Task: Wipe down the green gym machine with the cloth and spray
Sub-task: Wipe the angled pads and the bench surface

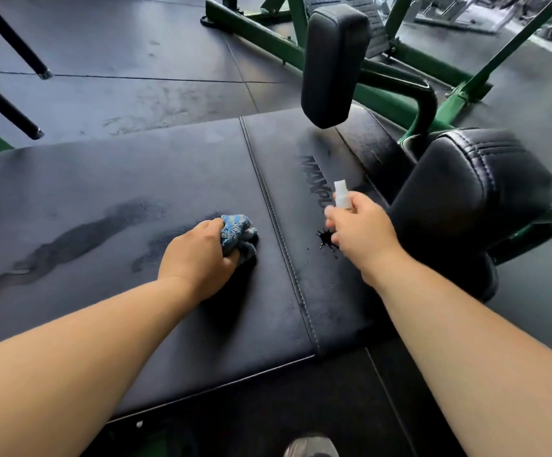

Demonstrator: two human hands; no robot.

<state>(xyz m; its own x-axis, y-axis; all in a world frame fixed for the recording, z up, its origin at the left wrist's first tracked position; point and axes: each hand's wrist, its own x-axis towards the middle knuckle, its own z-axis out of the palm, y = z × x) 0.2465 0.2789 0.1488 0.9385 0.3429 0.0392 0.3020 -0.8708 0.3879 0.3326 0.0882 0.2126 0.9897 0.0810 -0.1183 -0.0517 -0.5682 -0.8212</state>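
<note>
A wide black padded bench (109,179) of the green-framed gym machine (396,107) fills the middle of the view. My left hand (198,255) grips a bunched blue cloth (238,230) and presses it on the pad, left of the stitched seam. My right hand (360,230) holds a small clear spray bottle (341,194) just above the pad, right of the seam, nozzle up. A dark wet splat (325,238) lies under that hand. Wet streaks (70,242) run across the pad's left half.
Two black upright pads stand at the right: one raised on a bent arm (334,64), one lower beside the bench (472,192). Black bar ends (7,103) jut in from the upper left. Dark rubber floor tiles (119,61) lie beyond. A shoe tip (311,446) shows at the bottom.
</note>
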